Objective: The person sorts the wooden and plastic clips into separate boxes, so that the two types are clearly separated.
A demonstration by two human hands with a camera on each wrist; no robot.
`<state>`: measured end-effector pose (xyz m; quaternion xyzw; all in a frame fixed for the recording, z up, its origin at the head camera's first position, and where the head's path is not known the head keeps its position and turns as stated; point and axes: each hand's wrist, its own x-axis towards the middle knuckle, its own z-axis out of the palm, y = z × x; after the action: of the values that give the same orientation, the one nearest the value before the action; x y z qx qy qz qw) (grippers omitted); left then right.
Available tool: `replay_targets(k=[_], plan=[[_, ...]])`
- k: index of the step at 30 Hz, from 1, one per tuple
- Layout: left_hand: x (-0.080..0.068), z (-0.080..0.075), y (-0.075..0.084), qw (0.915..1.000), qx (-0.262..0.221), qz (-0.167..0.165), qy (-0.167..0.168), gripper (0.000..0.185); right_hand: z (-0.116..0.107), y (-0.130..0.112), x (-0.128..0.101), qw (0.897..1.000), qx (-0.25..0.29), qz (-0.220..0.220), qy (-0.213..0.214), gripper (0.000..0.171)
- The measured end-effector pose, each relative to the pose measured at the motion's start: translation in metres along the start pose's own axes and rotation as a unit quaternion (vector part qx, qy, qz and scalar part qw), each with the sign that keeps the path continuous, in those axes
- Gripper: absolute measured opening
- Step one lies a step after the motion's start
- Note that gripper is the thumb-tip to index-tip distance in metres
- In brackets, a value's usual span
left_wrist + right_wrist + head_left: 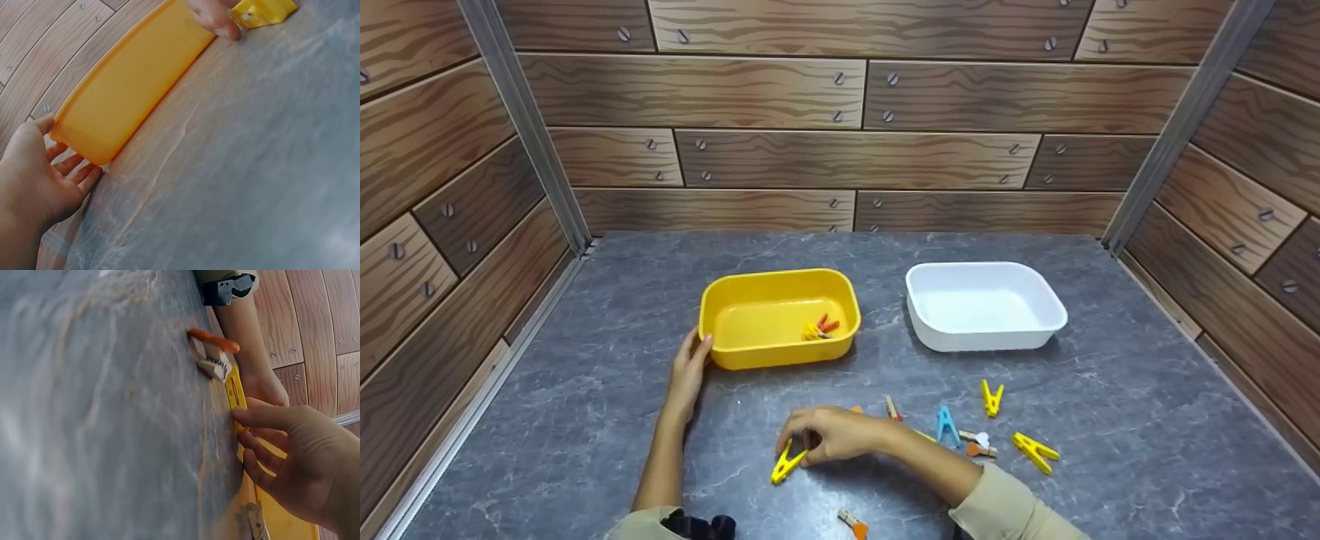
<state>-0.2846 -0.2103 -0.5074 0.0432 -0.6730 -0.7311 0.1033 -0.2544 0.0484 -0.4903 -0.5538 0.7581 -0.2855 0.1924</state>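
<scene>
Head view: right hand [832, 435] pinches a yellow peg [786, 463] on the table at 6 o'clock; left hand [688, 373], fingers straight, touches the yellow tub [720, 319] at 9 o'clock. Left wrist view: palm against tub corner [84, 140]. Right wrist view: fingertips [247, 417] on the peg [235, 391], likely light, stiff, springy; best gripped by its sides.

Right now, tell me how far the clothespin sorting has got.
Done: a few pegs lie in the yellow tub; the white tub is empty. In hand: the right hand pinches a yellow peg on the table while the left hand touches the yellow tub. Left: several loose pegs on the table.
</scene>
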Motion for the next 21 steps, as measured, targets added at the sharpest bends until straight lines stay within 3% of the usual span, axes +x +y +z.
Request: replay_targets(k=[14, 21], plan=[[0.0025, -0.0004, -0.0037, 1.0, 0.002, 0.009, 0.004, 0.052, 0.0005, 0.001, 0.0023, 1.0, 0.001, -0.004, 0.006, 0.03], [0.0014, -0.0019, -0.0034, 0.9999, 0.013, -0.007, 0.001, 0.054, 0.0023, 0.0001, 0.0029, 1.0, -0.005, 0.007, 0.011, 0.029]])
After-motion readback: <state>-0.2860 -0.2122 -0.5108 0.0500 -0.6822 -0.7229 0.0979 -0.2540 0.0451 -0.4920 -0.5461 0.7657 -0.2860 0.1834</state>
